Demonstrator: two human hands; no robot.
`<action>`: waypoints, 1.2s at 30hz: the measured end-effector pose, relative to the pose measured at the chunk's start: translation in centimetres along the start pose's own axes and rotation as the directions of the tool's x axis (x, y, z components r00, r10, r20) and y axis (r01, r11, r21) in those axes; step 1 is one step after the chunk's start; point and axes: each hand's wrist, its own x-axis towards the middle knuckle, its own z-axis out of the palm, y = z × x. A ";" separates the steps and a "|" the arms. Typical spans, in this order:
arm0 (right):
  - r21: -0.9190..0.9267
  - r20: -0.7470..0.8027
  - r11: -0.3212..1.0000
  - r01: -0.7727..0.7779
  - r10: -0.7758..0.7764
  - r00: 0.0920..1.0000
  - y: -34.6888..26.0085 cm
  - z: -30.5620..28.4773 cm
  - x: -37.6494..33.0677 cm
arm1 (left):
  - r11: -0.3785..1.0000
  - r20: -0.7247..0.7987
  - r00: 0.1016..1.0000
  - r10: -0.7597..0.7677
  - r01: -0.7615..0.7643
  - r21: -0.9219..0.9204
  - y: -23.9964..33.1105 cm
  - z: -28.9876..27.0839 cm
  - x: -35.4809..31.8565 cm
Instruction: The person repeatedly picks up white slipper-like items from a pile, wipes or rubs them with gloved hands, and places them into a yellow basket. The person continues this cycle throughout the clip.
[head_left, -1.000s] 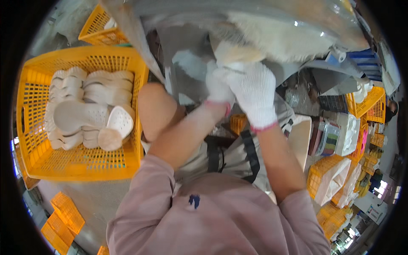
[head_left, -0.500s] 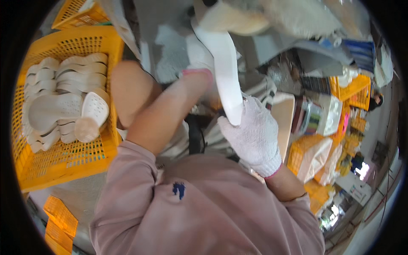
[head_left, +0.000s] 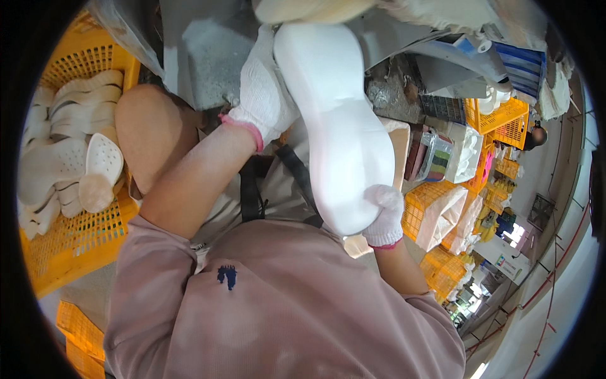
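A white shoe sole (head_left: 344,120) is held up in front of me, its broad, smooth face turned toward me. My left hand (head_left: 264,91), in a white knitted glove with a pink cuff, grips its left edge near the far end; some fingers are hidden behind it. At the near end my right hand (head_left: 385,213), gloved alike, is closed on the right edge with the thumb on top and the fingers underneath. Just beyond the far end is a cream, rounded, soft-looking wheel (head_left: 309,9), partly cut off by the frame.
At the left stands a yellow crate (head_left: 113,243) stacked with white soles (head_left: 85,104); one perforated piece (head_left: 104,164) lies on top. Grey sheet metal (head_left: 214,63) surrounds the wheel. To the right are more yellow crates (head_left: 424,205), a striped bundle (head_left: 435,161) and a distant person (head_left: 536,136).
The sole has turned from nearly edge-on to face-on, and its near end is lower. My right hand went down with it. The whole view has shifted, moving the left crate leftward.
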 end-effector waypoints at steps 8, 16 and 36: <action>-0.319 0.214 0.840 0.438 -0.387 0.897 -4.7 3.1 8.0 | 0.956 -0.095 0.974 0.205 -0.178 0.234 2.1 -1.9 0.7; -0.166 0.458 0.697 0.698 -0.572 0.680 -9.5 13.9 9.2 | -0.267 0.247 0.560 0.790 -0.047 0.962 23.5 -16.3 -15.4; 0.056 0.265 0.896 0.440 -0.438 0.859 -10.3 5.4 7.3 | 0.804 -0.292 0.764 0.576 -0.465 0.370 0.9 0.5 -12.3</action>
